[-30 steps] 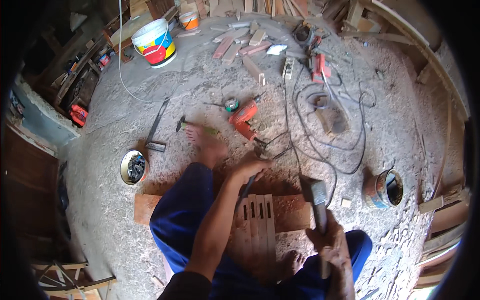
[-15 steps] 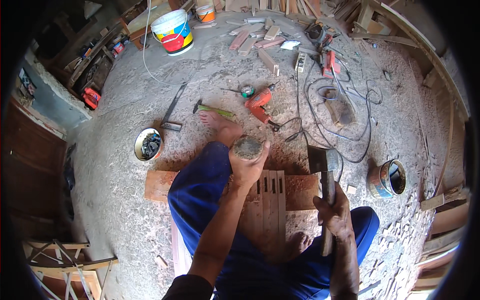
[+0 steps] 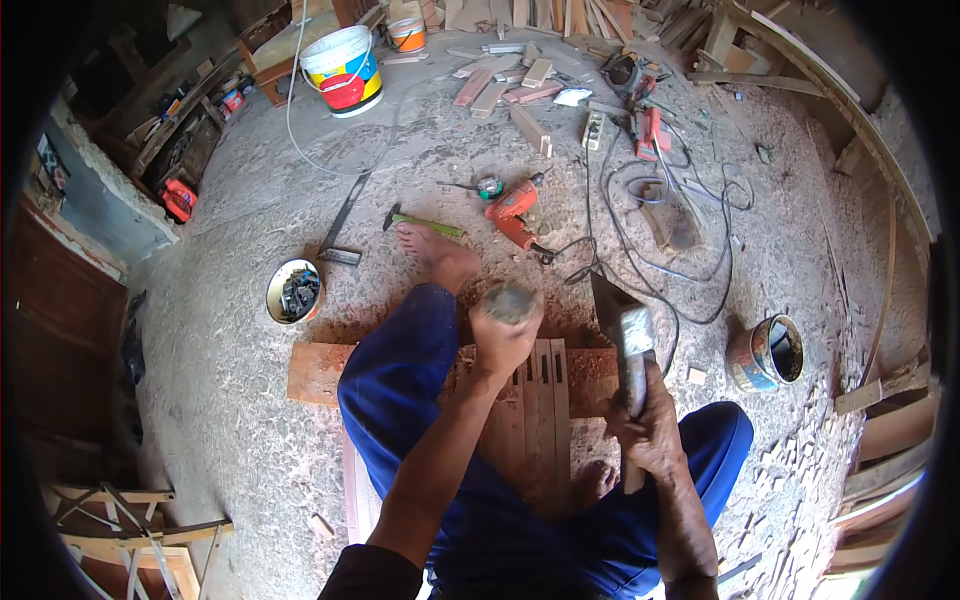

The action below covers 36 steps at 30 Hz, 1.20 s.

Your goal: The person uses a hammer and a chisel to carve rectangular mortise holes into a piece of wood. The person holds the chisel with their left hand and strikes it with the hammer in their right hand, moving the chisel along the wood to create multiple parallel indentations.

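Note:
Between my legs, narrow boards point(image 3: 525, 430) with dark slots lie across a wider reddish wooden plank point(image 3: 315, 372). My left hand point(image 3: 498, 340) is closed on an upright tool, probably a chisel, over these boards; its round worn handle top point(image 3: 508, 300) faces up and its lower end is hidden. My right hand point(image 3: 645, 425) grips a hatchet by its wooden handle, with the dark broad steel head point(image 3: 622, 315) raised just right of my left hand.
Beyond my bare left foot point(image 3: 430, 245) lie a green-handled hammer point(image 3: 440, 228), a red drill point(image 3: 512, 215), cords and a square point(image 3: 340, 255). Small buckets point(image 3: 295, 290) point(image 3: 765, 355) stand either side. A large bucket point(image 3: 342, 70) and scattered offcuts point(image 3: 495, 90) are farther back.
My left hand has turned the tool upright, its handle top now upward. My right hand has moved the hatchet forward and, most recently, leftward toward my left hand.

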### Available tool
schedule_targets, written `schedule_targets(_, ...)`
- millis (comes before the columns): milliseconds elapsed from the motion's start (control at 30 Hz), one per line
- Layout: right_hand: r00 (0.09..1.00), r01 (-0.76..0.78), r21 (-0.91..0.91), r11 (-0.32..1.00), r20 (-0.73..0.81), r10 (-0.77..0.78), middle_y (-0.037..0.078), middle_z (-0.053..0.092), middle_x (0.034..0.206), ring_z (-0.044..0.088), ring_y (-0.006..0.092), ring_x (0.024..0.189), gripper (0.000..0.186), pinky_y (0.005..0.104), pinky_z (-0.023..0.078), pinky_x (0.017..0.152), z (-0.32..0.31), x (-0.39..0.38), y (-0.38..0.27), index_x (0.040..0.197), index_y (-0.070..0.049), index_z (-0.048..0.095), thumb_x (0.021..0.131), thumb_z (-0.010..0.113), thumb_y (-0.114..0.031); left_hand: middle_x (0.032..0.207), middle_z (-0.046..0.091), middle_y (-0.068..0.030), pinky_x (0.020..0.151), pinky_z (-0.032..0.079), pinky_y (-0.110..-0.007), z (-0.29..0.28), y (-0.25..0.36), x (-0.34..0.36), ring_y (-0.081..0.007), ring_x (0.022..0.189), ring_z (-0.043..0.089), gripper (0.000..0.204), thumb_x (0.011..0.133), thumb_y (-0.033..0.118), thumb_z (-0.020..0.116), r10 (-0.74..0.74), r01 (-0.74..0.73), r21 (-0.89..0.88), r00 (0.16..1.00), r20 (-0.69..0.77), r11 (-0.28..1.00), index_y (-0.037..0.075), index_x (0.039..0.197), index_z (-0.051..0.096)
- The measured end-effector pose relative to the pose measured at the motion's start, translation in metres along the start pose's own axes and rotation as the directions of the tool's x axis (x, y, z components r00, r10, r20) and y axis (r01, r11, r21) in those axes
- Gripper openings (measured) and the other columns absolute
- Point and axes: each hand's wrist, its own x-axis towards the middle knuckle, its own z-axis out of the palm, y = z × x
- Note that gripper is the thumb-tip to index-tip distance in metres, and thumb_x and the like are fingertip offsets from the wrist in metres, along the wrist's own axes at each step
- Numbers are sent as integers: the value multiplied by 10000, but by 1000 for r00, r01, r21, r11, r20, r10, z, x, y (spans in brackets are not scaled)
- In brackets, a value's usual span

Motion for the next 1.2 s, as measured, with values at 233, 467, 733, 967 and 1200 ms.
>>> schedule_targets(233,769,594,-645,481,281,-574,175,641,955,677,343,715,696,447,555,590,20,12,-36,1434,-90,393,794,665,-67,1034,660,-109,800,551,-388,-26,-88,-71,-256,864,670,292,849,103,721,-260,295,-325,954,147,899,51,1122,629)
schedule_targets(467,895,436,-755,490,309,-320,225,662,1030,678,418,797,764,478,574,674,0,32,-39,1449,-32,361,751,670,-56,975,667,-91,756,557,-351,-10,-20,-30,-221,877,659,239,900,-4,609,45,-56,24,947,319,998,39,1135,619)
schedule_targets(733,688,698,93,710,-364,-628,46,565,716,532,125,524,472,257,481,498,3,42,-170,1274,44,427,868,663,-3,827,709,-67,682,528,-334,-11,3,-13,-179,734,667,161,828,81,787,-135,135,2,988,76,991,-12,888,671)
schedule_targets(967,889,458,-742,490,370,-270,256,680,831,695,405,698,555,512,546,593,9,43,-37,1287,5,465,750,603,-14,933,711,-50,788,530,-316,-4,7,-53,-144,886,656,284,748,20,792,-368,368,-176,929,33,913,2,1012,690)
schedule_targets(1200,891,453,-600,659,303,-337,272,675,866,685,431,745,551,524,542,655,14,47,-88,1272,11,454,747,614,-22,879,686,-102,707,517,-374,-23,-72,16,-220,782,642,168,788,118,741,-387,343,234,904,179,910,36,911,663)
